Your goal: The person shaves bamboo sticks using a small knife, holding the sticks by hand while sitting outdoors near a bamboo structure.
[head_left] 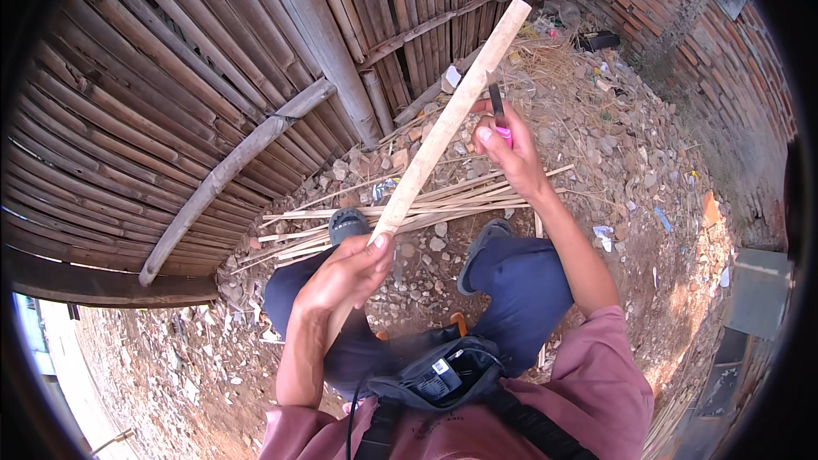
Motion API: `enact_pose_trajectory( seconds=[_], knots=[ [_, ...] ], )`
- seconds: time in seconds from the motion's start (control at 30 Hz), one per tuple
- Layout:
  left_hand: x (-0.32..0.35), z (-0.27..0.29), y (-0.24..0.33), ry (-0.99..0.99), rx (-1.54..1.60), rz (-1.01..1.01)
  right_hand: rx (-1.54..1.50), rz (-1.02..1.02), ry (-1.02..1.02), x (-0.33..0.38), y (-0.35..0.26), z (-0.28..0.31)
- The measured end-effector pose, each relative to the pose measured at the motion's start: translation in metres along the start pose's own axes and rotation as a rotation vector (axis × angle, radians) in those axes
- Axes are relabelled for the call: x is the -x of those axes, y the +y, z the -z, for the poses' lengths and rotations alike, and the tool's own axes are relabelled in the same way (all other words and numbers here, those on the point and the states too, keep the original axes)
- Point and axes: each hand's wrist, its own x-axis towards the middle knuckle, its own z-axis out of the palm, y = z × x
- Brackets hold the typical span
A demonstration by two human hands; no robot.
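Left hand (341,277) grips bamboo slat (452,115) | right hand (503,149) grips knife (496,102) | rubble ground (648,179), bamboo wall (170,77)

Wearer: dusty-pink short-sleeved shirt (596,375), sleeve ending above the elbow; forearms bare. Dark navy trousers (520,290). Grey slip-on shoes, left shoe (348,223), right shoe (487,238), soles dark. Black chest pouch (439,379) on broad black straps, small white label on top; thin black cable (349,426) hanging beside it.
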Motion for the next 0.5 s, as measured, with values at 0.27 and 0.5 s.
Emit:
enact_pose_trajectory(
  seconds=[0.27, 0.5],
  knots=[
    [-0.003, -0.001, -0.009, 0.073, 0.031, -0.13, -0.019, 0.124, -0.104, 0.007, -0.003, -0.018],
    [0.0, -0.006, -0.01, 0.161, -0.105, -0.27, 0.127, 0.202, -0.07, 0.019, -0.005, -0.033]
  ],
)
